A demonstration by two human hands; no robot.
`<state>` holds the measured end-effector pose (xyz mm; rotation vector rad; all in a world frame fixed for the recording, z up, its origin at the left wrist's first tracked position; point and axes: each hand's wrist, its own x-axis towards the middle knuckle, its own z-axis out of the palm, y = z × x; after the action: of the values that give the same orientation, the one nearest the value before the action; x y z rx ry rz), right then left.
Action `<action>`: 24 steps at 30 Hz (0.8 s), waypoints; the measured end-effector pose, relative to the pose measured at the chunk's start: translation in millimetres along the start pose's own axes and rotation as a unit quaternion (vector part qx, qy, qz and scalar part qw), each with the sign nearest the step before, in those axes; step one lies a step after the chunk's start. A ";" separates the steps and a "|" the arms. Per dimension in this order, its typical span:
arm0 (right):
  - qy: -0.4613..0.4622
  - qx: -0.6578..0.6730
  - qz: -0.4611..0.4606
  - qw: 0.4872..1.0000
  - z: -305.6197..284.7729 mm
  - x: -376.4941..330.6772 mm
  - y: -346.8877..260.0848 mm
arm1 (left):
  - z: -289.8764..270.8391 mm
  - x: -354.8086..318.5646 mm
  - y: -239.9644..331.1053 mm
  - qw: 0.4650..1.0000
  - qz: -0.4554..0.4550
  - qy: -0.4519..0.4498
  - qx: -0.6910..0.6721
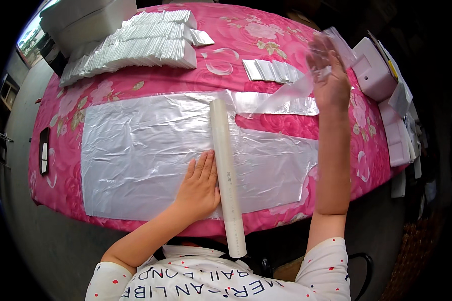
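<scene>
A thin, shiny see-through plastic sheet [135,135] lies spread on the table, its right part split into two arms by a gap. My left hand [200,183] rests flat on it, fingers stretched out, touching the side of a long whitish plastic pipe [225,170]. The pipe lies across the sheet, and its near end sticks out past the table edge toward me. Raised over the right side, my right hand [329,70] is smeared by motion. From the sheet's far arm, a strip of film [291,93] runs up to that hand, which seems to grip it.
Rows of folded white packets [140,45] fill the far left beside a white foam box [88,22]. A smaller row of packets [271,70] lies beyond the sheet. White foam boxes [374,70] line the right edge. A dark phone-like object [44,150] sits on the pink flowered tablecloth [68,130].
</scene>
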<state>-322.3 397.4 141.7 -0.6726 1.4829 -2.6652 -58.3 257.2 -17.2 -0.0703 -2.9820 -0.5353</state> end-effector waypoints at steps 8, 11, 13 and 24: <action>-0.374 -0.242 -0.029 0.895 206.7 -177.8 156.7 | 11.1 -0.3 -1.5 0.995 0.032 0.080 -0.048; -0.421 -0.311 0.050 0.851 233.1 -227.2 213.1 | 26.1 2.0 -8.0 0.995 0.043 0.082 0.035; -0.452 -0.354 0.056 0.817 238.7 -246.0 235.5 | 29.2 5.5 -7.9 0.995 0.049 0.075 0.050; -0.574 -0.232 0.033 0.785 186.7 -239.7 122.1 | 19.5 -3.8 -6.8 0.996 0.014 0.086 -0.008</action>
<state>-57.7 232.5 41.5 -1.7499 1.5524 -1.1813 -56.9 257.6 -38.1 -0.0653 -2.8055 -0.5332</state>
